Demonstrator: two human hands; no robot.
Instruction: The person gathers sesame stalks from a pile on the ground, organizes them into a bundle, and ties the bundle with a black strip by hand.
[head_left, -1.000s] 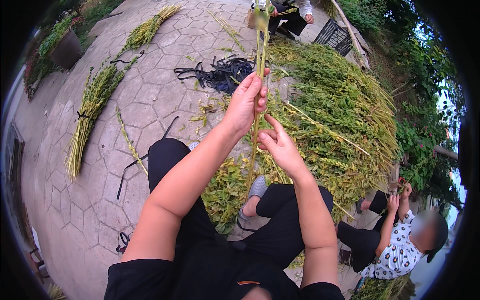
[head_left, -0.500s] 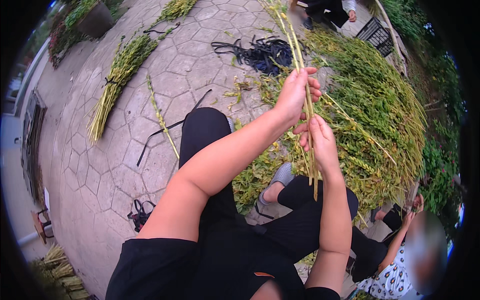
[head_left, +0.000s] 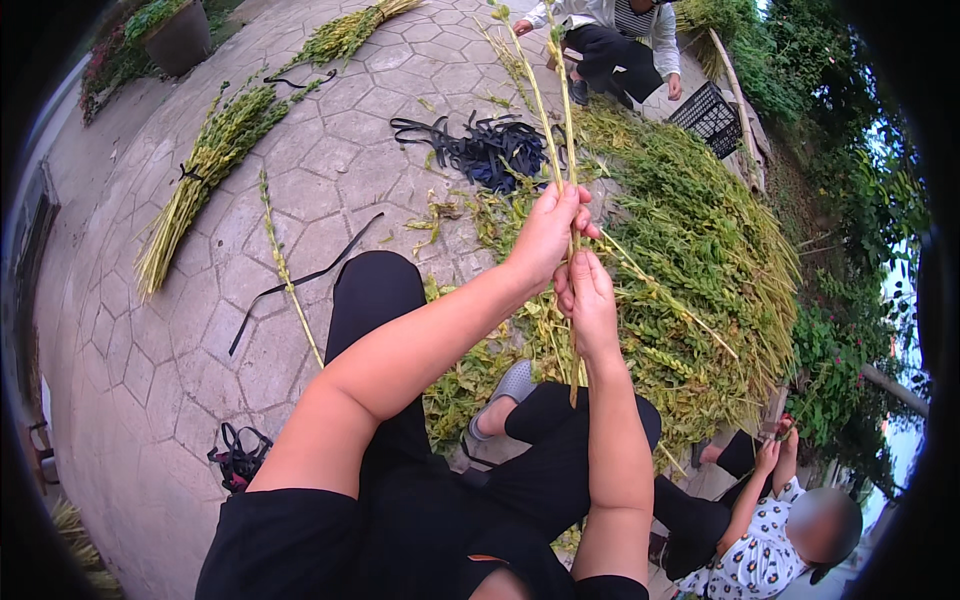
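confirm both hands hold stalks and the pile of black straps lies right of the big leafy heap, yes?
No: in the head view the pile of black straps lies left of the big leafy heap; the left hand and right hand do hold stalks.

Both arms reach forward, bare below the upper arm. The left forearm (head_left: pixel 430 345) slants up and rightward from a bent elbow; the right forearm (head_left: pixel 614 430) rises almost straight. The left hand (head_left: pixel 546 235) sits farther out, its fingers curled in — the right hand (head_left: pixel 593 303) is just below, thumb and fingers drawn together.
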